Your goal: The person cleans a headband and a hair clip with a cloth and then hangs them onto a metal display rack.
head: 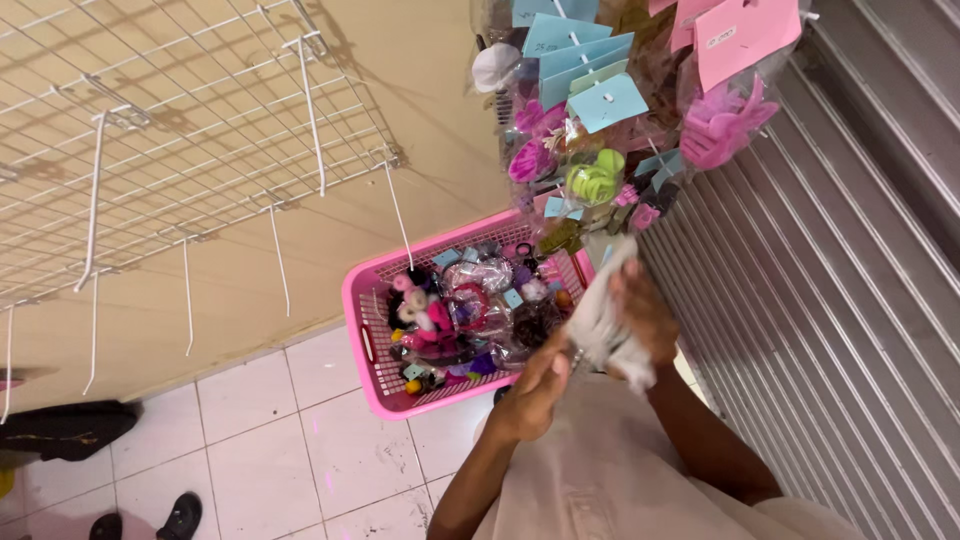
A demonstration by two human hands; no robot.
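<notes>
While both hands work close to the chest, the left hand [540, 385] and right hand [640, 310] have their fingers clamped on a white cloth [605, 325]. It looks soft, light, best gripped by bunched folds. Beyond sits a pink basket [365, 300] on the floor, beneath hanging hair clips [600, 180].

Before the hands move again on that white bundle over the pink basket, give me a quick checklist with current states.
1. Both hands on the white bundle: ok. The left hand touches its lower edge and the right hand wraps its upper side.
2. What the bundle is: cannot tell, it looks like crumpled cloth or plastic.
3. Pink basket position: ok, on the tiled floor against the wall, beside the hands.
4. Room in the basket: not ok, it is heaped with packaged hair accessories.
5. Hanging packs of clips: ok, hanging just above the hands, apart from the bundle.
6. Wire rack hooks: ok, the visible ones are bare.
</notes>
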